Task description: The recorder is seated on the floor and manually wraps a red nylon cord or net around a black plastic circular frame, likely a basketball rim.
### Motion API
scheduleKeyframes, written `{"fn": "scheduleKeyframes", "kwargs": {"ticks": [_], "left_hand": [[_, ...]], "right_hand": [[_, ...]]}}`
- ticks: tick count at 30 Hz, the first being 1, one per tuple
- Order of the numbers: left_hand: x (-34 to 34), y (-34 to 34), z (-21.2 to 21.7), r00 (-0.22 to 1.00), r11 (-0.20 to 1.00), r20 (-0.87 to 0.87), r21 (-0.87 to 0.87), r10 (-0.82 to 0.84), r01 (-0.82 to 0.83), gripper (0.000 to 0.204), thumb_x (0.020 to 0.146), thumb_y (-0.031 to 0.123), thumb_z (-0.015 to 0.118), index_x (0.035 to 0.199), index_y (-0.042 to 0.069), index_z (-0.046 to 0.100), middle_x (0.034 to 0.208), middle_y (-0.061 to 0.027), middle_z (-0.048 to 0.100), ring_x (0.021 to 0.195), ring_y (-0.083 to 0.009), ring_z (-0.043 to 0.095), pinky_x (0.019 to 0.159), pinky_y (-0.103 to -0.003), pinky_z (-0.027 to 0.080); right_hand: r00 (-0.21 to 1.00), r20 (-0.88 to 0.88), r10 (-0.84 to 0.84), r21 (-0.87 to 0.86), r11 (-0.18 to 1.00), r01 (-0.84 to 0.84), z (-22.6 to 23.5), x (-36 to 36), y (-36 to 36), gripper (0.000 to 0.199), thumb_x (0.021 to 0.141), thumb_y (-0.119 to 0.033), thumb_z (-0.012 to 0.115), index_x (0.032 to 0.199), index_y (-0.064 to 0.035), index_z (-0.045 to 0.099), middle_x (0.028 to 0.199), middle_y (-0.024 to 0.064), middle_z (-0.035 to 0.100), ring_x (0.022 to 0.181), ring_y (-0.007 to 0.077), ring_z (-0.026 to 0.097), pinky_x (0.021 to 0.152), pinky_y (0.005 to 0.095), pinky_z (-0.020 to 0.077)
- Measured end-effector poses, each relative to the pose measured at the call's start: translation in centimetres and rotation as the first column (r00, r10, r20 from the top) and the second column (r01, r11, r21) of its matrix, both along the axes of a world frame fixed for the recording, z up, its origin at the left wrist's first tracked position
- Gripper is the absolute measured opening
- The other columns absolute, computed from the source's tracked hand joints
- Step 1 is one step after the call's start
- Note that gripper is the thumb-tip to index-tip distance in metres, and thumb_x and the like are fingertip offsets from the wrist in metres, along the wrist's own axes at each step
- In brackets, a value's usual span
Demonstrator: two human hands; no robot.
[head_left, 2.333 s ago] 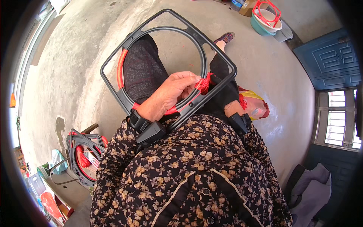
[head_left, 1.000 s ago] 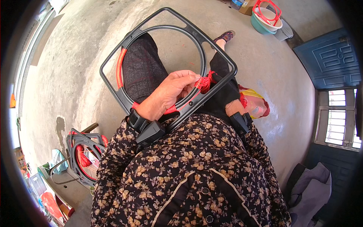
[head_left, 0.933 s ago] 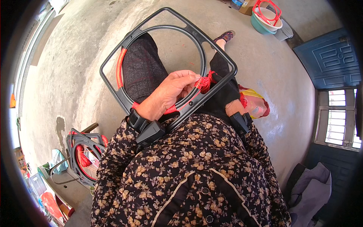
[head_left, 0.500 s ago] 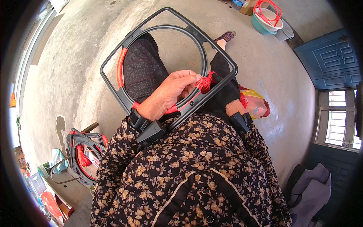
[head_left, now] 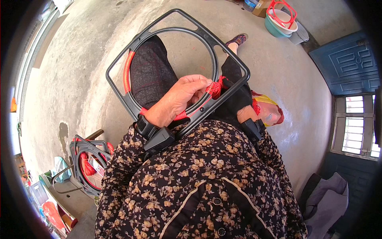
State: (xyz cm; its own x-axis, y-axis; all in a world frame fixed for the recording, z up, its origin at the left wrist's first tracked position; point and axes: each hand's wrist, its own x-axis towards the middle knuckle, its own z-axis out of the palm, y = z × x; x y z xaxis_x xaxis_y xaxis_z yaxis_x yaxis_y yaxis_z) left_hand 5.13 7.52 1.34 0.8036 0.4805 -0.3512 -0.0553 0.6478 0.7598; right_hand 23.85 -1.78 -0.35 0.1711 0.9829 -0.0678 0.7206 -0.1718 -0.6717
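A black square plastic frame (head_left: 245,71) with a round inner ring lies tilted over my lap. My left hand (head_left: 175,97) is closed around the ring's near right side, thumb and fingertips pinching beside a bunch of red cord (head_left: 215,88). Red cord is wound in a tight band (head_left: 127,71) on the ring's left side, and more wraps show by my left wrist. My right hand (head_left: 246,114) is low at the right, beyond the frame, next to a red and yellow bag (head_left: 271,113) and some red strands. Its fingers are hidden.
Stacked black frames (head_left: 85,159) with red cord lie at the lower left beside a metal bar. Basins (head_left: 274,26) with a red frame on top stand at the far right, near a cardboard box (head_left: 262,8). A blue door (head_left: 350,59) and grey cloth (head_left: 328,201) are at right.
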Motion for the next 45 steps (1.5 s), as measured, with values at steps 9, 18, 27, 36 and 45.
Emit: {"fn": "scheduleKeyframes", "kwargs": {"ticks": [9,18,27,36,45], "left_hand": [[0.1,0.0,-0.1,1.0,1.0,0.005,0.009,0.007,-0.007,0.016,0.091,0.022,0.059,0.084,0.008,0.063,0.066,0.008,0.052,0.054,0.0001,0.048,0.048,-0.014,0.038],[0.0,0.1,0.0,1.0,1.0,0.008,0.007,-0.004,0.004,0.016,0.091,0.022,0.059,0.084,0.009,0.063,0.066,0.0082,0.053,0.053,0.0003,0.047,0.048,-0.014,0.038],[0.0,0.0,-0.3,1.0,1.0,0.017,0.002,0.003,-0.003,0.016,0.092,0.022,0.058,0.085,0.008,0.062,0.067,0.007,0.054,0.056,-0.0007,0.05,0.051,-0.014,0.041],[0.0,0.1,-0.1,1.0,1.0,0.006,0.023,0.003,-0.003,0.017,0.092,0.023,0.058,0.083,0.009,0.062,0.067,0.0073,0.054,0.057,-0.0004,0.049,0.051,-0.014,0.039],[-0.1,0.0,0.2,1.0,1.0,-0.004,0.013,0.014,-0.014,0.017,0.091,0.025,0.06,0.083,0.01,0.062,0.066,0.0087,0.052,0.055,0.0007,0.046,0.049,-0.014,0.036]], "right_hand": [[0.981,0.193,0.0,0.252,0.966,-0.05,-3.9,1.7,0.4,0.027,0.1,-0.021,0.039,0.116,-0.0042,0.054,0.107,0.0097,0.057,0.104,0.0193,0.053,0.095,0.0275,0.04],[0.994,0.092,-0.051,0.342,0.94,0.016,-6.6,2.6,0.3,0.021,0.084,-0.016,0.059,0.102,-0.0057,0.066,0.099,0.0148,0.066,0.089,0.0286,0.063,0.078,0.0348,0.0489],[0.914,0.406,-0.016,0.311,0.943,-0.122,-3.4,1.5,-0.3,0.025,0.078,-0.02,0.065,0.1,-0.0088,0.066,0.095,0.0159,0.066,0.089,0.0329,0.062,0.076,0.0372,0.049],[0.952,0.284,0.111,-0.051,0.994,-0.1,-1.6,1.0,0.3,0.029,0.096,-0.018,0.04,0.117,-0.003,0.052,0.111,0.0148,0.058,0.106,0.0248,0.053,0.094,0.0317,0.0412],[0.494,-0.838,-0.232,-0.093,0.953,0.29,-3.6,0.7,1.0,0.016,0.092,-0.016,0.053,0.101,-0.0026,0.058,0.09,0.0035,0.058,0.081,0.0138,0.054,0.073,0.0272,0.0451]]}}
